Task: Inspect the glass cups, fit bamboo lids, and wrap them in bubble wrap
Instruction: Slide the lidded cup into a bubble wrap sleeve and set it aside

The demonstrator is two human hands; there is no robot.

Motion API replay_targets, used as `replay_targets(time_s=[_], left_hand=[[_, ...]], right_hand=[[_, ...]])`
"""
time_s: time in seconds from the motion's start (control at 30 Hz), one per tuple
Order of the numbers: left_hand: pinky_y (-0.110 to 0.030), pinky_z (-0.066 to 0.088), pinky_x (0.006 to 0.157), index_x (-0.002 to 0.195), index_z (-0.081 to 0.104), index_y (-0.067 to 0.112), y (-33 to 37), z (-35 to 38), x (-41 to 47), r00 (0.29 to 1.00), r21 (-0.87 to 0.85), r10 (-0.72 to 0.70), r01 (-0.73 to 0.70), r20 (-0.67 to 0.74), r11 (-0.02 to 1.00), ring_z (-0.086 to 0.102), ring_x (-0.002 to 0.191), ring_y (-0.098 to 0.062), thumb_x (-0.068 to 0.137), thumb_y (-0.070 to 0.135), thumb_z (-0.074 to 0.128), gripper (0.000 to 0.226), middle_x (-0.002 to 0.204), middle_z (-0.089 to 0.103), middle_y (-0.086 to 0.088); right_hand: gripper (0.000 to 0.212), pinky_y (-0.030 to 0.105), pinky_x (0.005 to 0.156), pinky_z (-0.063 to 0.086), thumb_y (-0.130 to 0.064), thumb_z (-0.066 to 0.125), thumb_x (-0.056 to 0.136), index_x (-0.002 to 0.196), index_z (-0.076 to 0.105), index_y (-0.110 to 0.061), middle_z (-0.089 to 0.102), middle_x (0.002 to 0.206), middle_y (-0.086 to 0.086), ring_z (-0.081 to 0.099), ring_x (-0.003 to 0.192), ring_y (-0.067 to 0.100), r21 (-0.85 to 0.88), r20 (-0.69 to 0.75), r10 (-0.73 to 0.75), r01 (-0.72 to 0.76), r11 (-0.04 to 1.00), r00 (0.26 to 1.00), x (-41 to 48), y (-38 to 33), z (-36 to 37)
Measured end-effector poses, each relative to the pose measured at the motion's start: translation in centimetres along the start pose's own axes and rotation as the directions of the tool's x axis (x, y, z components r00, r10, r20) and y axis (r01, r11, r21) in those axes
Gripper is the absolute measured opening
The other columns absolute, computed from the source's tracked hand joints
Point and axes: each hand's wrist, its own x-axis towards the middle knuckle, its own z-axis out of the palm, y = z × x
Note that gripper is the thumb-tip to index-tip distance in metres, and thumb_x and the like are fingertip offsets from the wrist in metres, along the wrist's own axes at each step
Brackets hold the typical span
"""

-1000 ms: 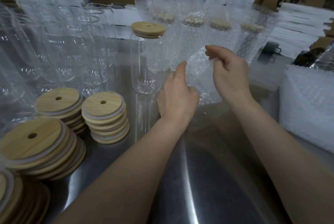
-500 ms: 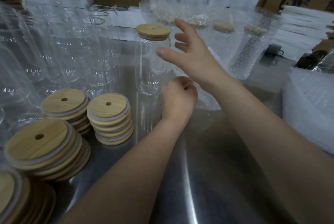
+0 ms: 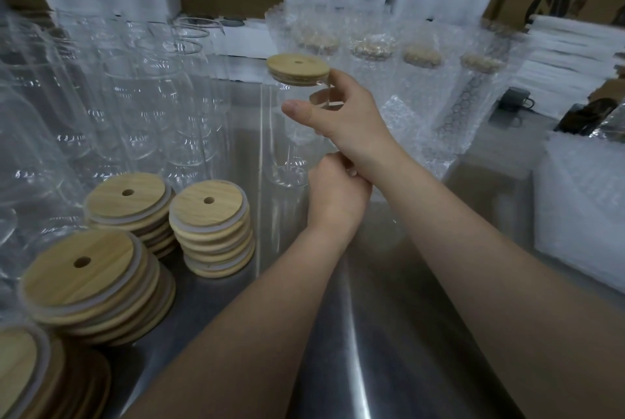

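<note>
At the steel worktop the glass cup is kept upright, gripped below its bamboo lid by the right hand, fingers curled round it, presumably for wrapping. The left hand is curled at its base, its hold hidden.

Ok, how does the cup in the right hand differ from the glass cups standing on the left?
The held cup carries a bamboo lid; the left cups are open-topped. The right hand grips the held cup just under the lid, while the left cups stand untouched in a tight cluster. Both are clear, unwrapped glass, and both are upright.
</note>
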Motion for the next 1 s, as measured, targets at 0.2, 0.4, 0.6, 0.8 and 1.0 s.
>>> replay_targets(time_s=[0.2, 0.4, 0.6, 0.8, 1.0], left_hand=[[-0.020, 0.031, 0.041, 0.054, 0.046, 0.011, -0.1, 0.1, 0.0, 0.999, 0.033, 0.021, -0.022, 0.027, 0.999, 0.045, 0.051, -0.019, 0.083, 0.005, 0.054, 0.031, 0.054, 0.055, -0.009], [-0.031, 0.024, 0.053, 0.054, 0.038, 0.009, -0.2, -0.4, 0.4, 0.998, 0.005, -0.049, 0.049, 0.033, 0.999, 0.028, 0.057, -0.020, 0.086, 0.010, 0.059, 0.038, 0.053, 0.034, -0.008], [-0.026, 0.052, 0.050, 0.060, 0.059, 0.012, -0.1, -1.0, 0.9, 0.989, -0.192, -0.131, 0.117, -0.062, 0.974, 0.065, 0.056, -0.014, 0.089, 0.007, 0.063, 0.029, 0.058, 0.064, -0.005], [-0.015, 0.035, 0.040, 0.052, 0.055, 0.015, 0.0, -1.3, 1.4, 0.954, -0.424, -0.290, 0.234, -0.072, 0.875, 0.046, 0.036, -0.006, 0.085, 0.003, 0.064, 0.036, 0.036, 0.049, 0.009], [-0.016, 0.039, 0.045, 0.069, 0.065, 0.011, -0.1, -1.1, 1.2, 0.950, -0.433, -0.258, 0.162, -0.175, 0.887, 0.048, 0.041, -0.002, 0.085, 0.008, 0.067, 0.017, 0.046, 0.055, 0.010]], right_hand=[[0.062, 0.036, 0.097, 0.054, -0.026, 0.086, 0.075, 0.126, 0.051, -0.023, 0.057, 0.119, 0.004, 0.063, 0.111, 0.020, 0.130, -0.137, -0.054, 0.072, 0.989, 0.989, -1.5, 0.1, -0.4], [0.046, 0.044, 0.092, 0.057, -0.031, 0.066, 0.092, 0.131, 0.044, -0.018, 0.065, 0.121, 0.007, 0.067, 0.110, 0.022, 0.524, -0.208, 0.054, 0.064, 0.849, 0.977, -2.7, -1.4, -2.2], [0.057, 0.052, 0.084, 0.056, -0.061, 0.039, 0.097, 0.087, 0.077, -0.020, 0.070, 0.094, 0.005, 0.068, 0.090, 0.023, 0.821, -0.028, 0.175, -0.077, 0.566, 0.984, -4.2, -1.6, -4.0], [0.065, 0.052, 0.082, 0.056, -0.068, 0.034, 0.094, 0.077, 0.079, -0.024, 0.068, 0.086, 0.005, 0.067, 0.081, 0.023, 0.672, 0.087, 0.206, -0.210, 0.710, 0.975, -4.2, -1.5, -5.8], [0.054, 0.044, 0.077, 0.056, -0.067, 0.042, 0.091, 0.123, 0.062, -0.028, 0.068, 0.104, 0.004, 0.069, 0.091, 0.021, 0.551, -0.063, 0.244, -0.170, 0.817, 0.968, -4.0, -1.5, -5.8]])
